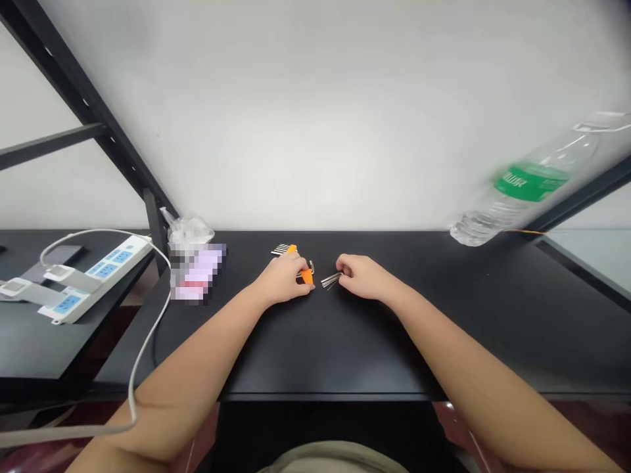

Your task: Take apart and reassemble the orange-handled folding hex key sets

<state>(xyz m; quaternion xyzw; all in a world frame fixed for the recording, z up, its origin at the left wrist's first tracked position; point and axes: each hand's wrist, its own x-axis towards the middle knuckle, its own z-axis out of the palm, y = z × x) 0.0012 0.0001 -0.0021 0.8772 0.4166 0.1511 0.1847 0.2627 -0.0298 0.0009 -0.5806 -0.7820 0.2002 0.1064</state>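
My left hand point(283, 280) grips an orange plastic hex key holder point(307, 276) between thumb and fingers. A short bent hex key point(311, 266) shows at the holder's top edge. Just behind that hand lies a set of several silver hex keys point(280, 249) with an orange piece point(292, 248) at its right end, partly covered by my fingers. To the right, my right hand point(362, 276) is closed on a bundle of loose hex keys point(331, 280), their thin shafts fanning out leftward. Both hands rest low over the black table, a small gap apart.
The black table point(325, 355) meets a pale wall. At its left stand a clear plastic bag point(190, 233) and a blurred purple packet point(204, 266). A white power strip point(101, 276) trails a cable over my left forearm. A large clear bottle point(527, 184) is at the right.
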